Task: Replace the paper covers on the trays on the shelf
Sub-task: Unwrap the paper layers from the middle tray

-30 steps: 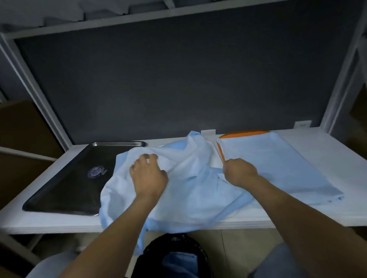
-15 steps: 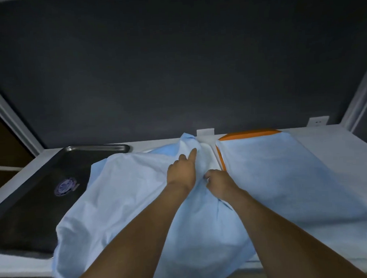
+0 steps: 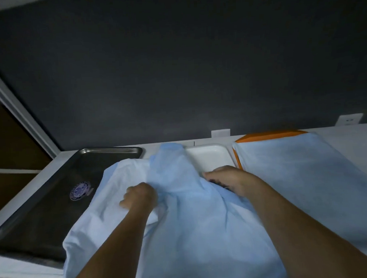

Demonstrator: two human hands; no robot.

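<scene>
Crumpled blue paper cover [image 3: 182, 223] lies bunched across the middle of the white shelf [image 3: 346, 140], its left edge draped over a bare metal tray [image 3: 44, 208], its far end rucked up beside the exposed back of a white tray [image 3: 210, 156]. The left hand [image 3: 139, 196] clenches a fold of the sheet in its fist. The right hand [image 3: 230, 180] sits at the sheet's right edge, thumb out; whether its fingers pinch the paper cannot be told. Just to the right, an orange tray [image 3: 270, 135] lies under a flat blue cover [image 3: 306, 175]

Crumpled blue cover [image 3: 192, 222] smothers the white tray [image 3: 208, 158] (far corner bare); metal tray [image 3: 44, 208] lies unobstructed.
</scene>
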